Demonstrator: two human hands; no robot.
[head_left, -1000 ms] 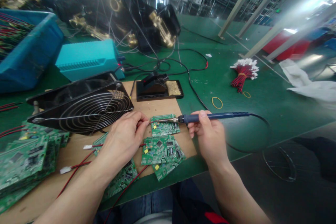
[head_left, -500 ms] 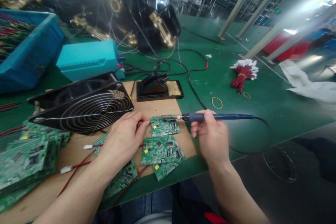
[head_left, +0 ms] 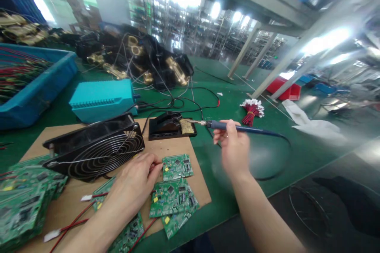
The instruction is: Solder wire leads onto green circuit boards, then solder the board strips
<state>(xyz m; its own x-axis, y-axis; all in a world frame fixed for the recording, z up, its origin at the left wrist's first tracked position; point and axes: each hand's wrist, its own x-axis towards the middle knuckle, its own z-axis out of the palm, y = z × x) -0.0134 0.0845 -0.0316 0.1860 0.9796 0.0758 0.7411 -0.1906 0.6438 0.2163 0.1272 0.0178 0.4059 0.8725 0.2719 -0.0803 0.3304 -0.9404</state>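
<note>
My right hand [head_left: 234, 148] is closed round the blue handle of a soldering iron [head_left: 219, 125]. Its metal tip points left, at the yellow cleaning sponge [head_left: 187, 127] in the black iron stand [head_left: 163, 126]; whether tip and sponge touch I cannot tell. My left hand [head_left: 135, 182] is pinched at the left edge of a small green circuit board [head_left: 177, 167]; a bit of dark red wire shows at the fingertips, mostly hidden. Just below lie more circuit boards [head_left: 169, 198], overlapping, with red and black leads running under my left wrist to a white connector [head_left: 86, 197].
A black fan [head_left: 97, 150] with a wire guard stands left of my left hand, before a turquoise box [head_left: 102, 99]. Stacked boards [head_left: 23, 209] lie at far left, below a blue bin [head_left: 44, 83] of wired parts. Bundled wires [head_left: 251, 111] lie at right.
The soldering iron has moved away from the upper board, up to the sponge in the stand. My left hand keeps its pinch at the board's edge. The view has tilted upward.
</note>
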